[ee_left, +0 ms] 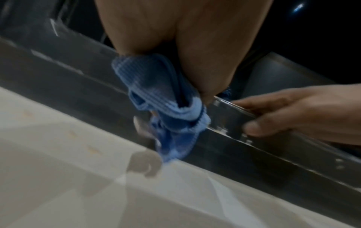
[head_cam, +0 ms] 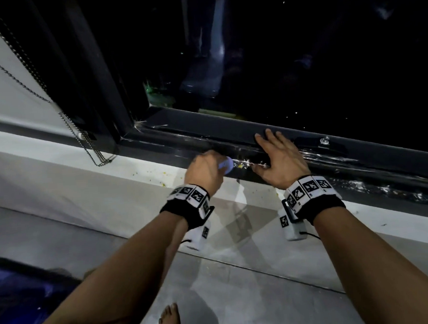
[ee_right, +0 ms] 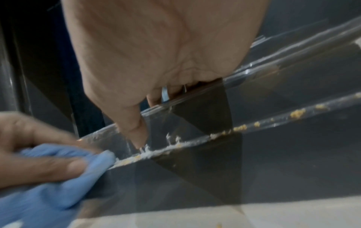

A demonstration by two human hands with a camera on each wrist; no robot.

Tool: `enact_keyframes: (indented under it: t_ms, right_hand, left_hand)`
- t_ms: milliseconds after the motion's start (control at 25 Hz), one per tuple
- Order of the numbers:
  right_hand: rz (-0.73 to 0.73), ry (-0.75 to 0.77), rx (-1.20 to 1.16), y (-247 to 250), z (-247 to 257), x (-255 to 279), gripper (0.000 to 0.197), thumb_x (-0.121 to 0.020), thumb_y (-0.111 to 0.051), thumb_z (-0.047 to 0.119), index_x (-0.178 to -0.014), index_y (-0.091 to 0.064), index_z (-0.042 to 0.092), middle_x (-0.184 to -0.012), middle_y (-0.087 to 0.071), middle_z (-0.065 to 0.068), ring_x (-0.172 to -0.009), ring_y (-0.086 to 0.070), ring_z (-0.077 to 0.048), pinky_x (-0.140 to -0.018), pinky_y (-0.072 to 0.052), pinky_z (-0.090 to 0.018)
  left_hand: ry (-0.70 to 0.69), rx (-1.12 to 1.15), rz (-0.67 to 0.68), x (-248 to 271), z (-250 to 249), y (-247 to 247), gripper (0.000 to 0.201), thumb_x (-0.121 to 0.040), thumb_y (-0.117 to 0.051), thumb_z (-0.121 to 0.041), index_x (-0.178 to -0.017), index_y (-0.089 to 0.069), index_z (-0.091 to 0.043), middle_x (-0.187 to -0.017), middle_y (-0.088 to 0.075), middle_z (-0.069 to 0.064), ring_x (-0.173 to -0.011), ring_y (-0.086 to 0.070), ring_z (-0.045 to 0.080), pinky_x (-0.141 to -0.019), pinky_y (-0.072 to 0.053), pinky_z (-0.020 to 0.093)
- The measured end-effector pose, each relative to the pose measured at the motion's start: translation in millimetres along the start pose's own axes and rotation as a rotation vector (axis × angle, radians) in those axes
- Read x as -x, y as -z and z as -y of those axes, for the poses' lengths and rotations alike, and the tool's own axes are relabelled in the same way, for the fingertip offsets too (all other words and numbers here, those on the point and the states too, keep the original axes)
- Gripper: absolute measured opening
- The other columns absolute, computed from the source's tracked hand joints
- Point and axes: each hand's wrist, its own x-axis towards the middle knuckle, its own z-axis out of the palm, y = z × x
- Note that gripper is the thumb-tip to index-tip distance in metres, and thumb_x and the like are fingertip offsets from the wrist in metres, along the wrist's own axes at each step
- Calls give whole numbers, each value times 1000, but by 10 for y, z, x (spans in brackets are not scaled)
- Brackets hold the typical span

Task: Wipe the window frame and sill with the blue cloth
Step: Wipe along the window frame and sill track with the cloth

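Note:
My left hand (head_cam: 204, 168) grips a bunched blue cloth (head_cam: 226, 165) and presses it against the dark bottom window frame (head_cam: 181, 143), just above the white sill (head_cam: 124, 190). In the left wrist view the cloth (ee_left: 156, 98) hangs from my curled fingers onto the frame rail (ee_left: 254, 154). My right hand (head_cam: 278, 158) lies flat on the frame to the right of the cloth, fingers over the upper ledge, thumb touching the lower ridge. White and yellow crumbs (ee_right: 175, 145) line that ridge between my thumb (ee_right: 136, 132) and the cloth (ee_right: 58, 177).
A bead chain (head_cam: 81, 135) hangs along the left upright of the frame and loops onto the sill. More residue streaks the frame (head_cam: 397, 185) to the right. Yellow specks (head_cam: 163, 183) dot the sill. A grey floor (head_cam: 241, 298) with my bare foot lies below.

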Motion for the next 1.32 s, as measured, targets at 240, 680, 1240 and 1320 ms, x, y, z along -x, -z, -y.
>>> enact_keyframes:
  t_ms: [240,680,1240,1320]
  right_hand:
    - [-18,-55,-20,16,54,-32,76,-87,-53,60,-153,-25,32,-163,-16,1,-150,-12,-23,-122,-12,-41]
    - [-56,-160,-16,-98,774,-339,70,-86,-47,65,-149,-30,38,-161,-20,9,-149,-13,-21,-120,-6,-53]
    - [13,-180,22,-25,636,-228,75,-87,-52,63,-152,-21,41,-163,-11,8,-150,-9,-19,-121,-7,-47]
    - [21,-206,58,-26,594,-172,77,-86,-51,65,-152,-17,43,-164,-8,8,-151,-7,-19,-121,-6,-48]
  left_hand:
    - [193,-164,-64,-231,592,425,11,-62,-51,-32,-66,-58,-24,-62,-67,3,-60,-67,24,-52,-51,30]
    - [221,-353,-168,-148,1625,1182,11,-68,-53,-21,-61,-51,-30,-84,-48,6,-76,-60,35,-58,-35,29]
    - [17,-327,16,-248,1672,1301,9,-76,-58,-31,-67,-59,-33,-78,-57,-1,-76,-66,29,-56,-37,27]
    - [95,-388,-92,-247,1908,1473,11,-76,-54,-34,-70,-60,-29,-81,-60,4,-75,-64,33,-57,-41,29]
